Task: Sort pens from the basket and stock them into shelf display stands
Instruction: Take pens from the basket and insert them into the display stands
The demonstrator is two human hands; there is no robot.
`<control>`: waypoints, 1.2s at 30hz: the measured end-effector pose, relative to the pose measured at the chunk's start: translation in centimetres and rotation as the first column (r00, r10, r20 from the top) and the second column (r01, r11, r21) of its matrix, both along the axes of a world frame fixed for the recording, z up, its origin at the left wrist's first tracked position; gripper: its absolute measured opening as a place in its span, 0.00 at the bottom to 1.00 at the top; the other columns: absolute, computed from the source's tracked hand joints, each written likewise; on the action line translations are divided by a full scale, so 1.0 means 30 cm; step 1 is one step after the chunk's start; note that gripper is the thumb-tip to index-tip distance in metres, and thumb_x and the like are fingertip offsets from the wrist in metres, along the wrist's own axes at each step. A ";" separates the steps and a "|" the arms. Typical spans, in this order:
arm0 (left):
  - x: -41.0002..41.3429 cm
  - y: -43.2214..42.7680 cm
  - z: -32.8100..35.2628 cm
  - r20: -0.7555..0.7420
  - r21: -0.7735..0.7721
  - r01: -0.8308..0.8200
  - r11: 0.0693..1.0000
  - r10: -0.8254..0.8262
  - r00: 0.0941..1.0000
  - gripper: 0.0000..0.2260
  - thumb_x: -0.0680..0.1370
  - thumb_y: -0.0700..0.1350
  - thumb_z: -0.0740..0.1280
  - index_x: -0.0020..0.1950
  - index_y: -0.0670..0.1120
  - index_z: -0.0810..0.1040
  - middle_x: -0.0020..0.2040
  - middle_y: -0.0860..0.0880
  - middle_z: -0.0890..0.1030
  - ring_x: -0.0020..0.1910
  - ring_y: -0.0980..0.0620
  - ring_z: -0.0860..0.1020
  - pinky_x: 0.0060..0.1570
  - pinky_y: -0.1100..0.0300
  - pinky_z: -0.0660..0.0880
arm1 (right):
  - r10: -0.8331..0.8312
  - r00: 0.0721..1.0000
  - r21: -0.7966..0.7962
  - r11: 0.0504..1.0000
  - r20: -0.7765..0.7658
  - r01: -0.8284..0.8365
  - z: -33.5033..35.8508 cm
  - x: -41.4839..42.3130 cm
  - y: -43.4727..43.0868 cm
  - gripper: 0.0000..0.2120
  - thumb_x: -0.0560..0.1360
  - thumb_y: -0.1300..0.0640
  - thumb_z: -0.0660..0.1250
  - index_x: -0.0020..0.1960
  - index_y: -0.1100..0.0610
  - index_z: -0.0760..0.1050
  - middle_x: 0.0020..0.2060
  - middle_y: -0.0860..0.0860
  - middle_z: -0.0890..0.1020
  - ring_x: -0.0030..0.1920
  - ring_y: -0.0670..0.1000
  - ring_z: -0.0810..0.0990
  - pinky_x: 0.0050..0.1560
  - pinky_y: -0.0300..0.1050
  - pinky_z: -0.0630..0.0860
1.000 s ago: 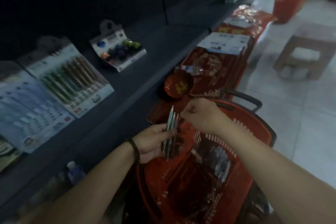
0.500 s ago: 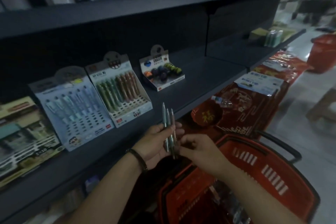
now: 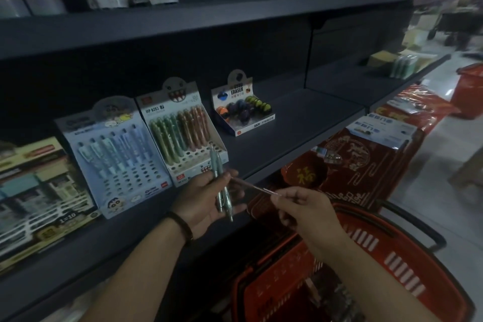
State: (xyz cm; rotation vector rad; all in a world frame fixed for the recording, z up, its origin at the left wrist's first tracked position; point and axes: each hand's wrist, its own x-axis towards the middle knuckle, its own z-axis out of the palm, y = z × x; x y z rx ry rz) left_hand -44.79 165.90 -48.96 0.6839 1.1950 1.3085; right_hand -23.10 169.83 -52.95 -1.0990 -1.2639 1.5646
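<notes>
Left hand: the left hand (image 3: 206, 201) is palm-up in front of the shelf edge, fingers curled round a small bunch of greenish pens (image 3: 220, 185) that stand nearly upright, tips down; a dark bracelet (image 3: 183, 226) sits on the wrist.
Right hand: the right hand (image 3: 303, 213) pinches one thin brownish pen (image 3: 254, 187) between thumb and forefinger, its remaining fingers folded; the pen lies slanted, its far end reaching to the left hand's fingertips.
Basket: a red basket (image 3: 407, 269) with a black handle sits below both forearms; what lies inside is too dark to make out.
Display stands: on the dark shelf (image 3: 300, 123), a stand of green and orange pens (image 3: 183, 128) stands just behind the held bunch, with empty holes in its front rows; a stand of blue pens (image 3: 115, 151) stands beside it to the left.
Other stock: an eraser box (image 3: 241, 110) stands further right on the same shelf; red packaged goods (image 3: 366, 159) are stacked below the shelf edge.
</notes>
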 end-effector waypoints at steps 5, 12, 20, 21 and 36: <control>0.013 -0.001 -0.010 -0.111 -0.025 0.024 0.999 -0.026 0.993 0.07 0.82 0.39 0.64 0.58 0.39 0.79 0.42 0.44 0.81 0.42 0.48 0.81 0.53 0.38 0.81 | -0.220 0.954 -0.019 0.975 -0.205 0.221 0.017 -0.021 0.000 0.06 0.77 0.66 0.74 0.54 0.61 0.84 0.44 0.61 0.87 0.43 0.56 0.87 0.49 0.48 0.83; -0.007 -0.020 -0.003 -0.116 -0.027 0.006 1.000 -0.010 0.993 0.07 0.83 0.40 0.63 0.59 0.40 0.78 0.41 0.45 0.81 0.39 0.50 0.82 0.51 0.41 0.81 | -0.313 0.931 0.179 0.921 -0.187 0.345 0.122 -0.108 0.008 0.10 0.78 0.64 0.73 0.58 0.55 0.81 0.44 0.56 0.87 0.43 0.57 0.88 0.46 0.50 0.85; -0.162 -0.033 0.020 -0.202 0.031 -0.101 0.994 0.106 0.974 0.09 0.84 0.43 0.61 0.58 0.45 0.80 0.38 0.46 0.82 0.33 0.51 0.77 0.34 0.56 0.74 | -0.323 0.946 0.550 0.792 0.009 0.265 0.264 -0.343 0.183 0.11 0.77 0.58 0.76 0.50 0.42 0.81 0.44 0.45 0.86 0.46 0.45 0.87 0.47 0.47 0.86; -0.188 -0.028 0.021 -0.222 0.033 -0.126 0.992 0.130 0.966 0.09 0.85 0.43 0.61 0.59 0.46 0.80 0.38 0.46 0.81 0.32 0.51 0.75 0.32 0.56 0.71 | -0.299 0.954 0.579 0.779 0.006 0.240 0.273 -0.374 0.205 0.11 0.77 0.58 0.76 0.50 0.43 0.80 0.45 0.46 0.86 0.47 0.46 0.87 0.48 0.48 0.86; -0.419 0.013 0.030 -0.132 0.065 -0.212 0.975 0.219 0.967 0.10 0.84 0.35 0.60 0.61 0.41 0.78 0.48 0.40 0.82 0.42 0.44 0.84 0.48 0.50 0.81 | -0.392 0.868 0.812 0.583 0.305 -0.022 0.241 -0.678 0.375 0.02 0.81 0.60 0.68 0.49 0.56 0.79 0.35 0.50 0.84 0.35 0.50 0.82 0.40 0.53 0.79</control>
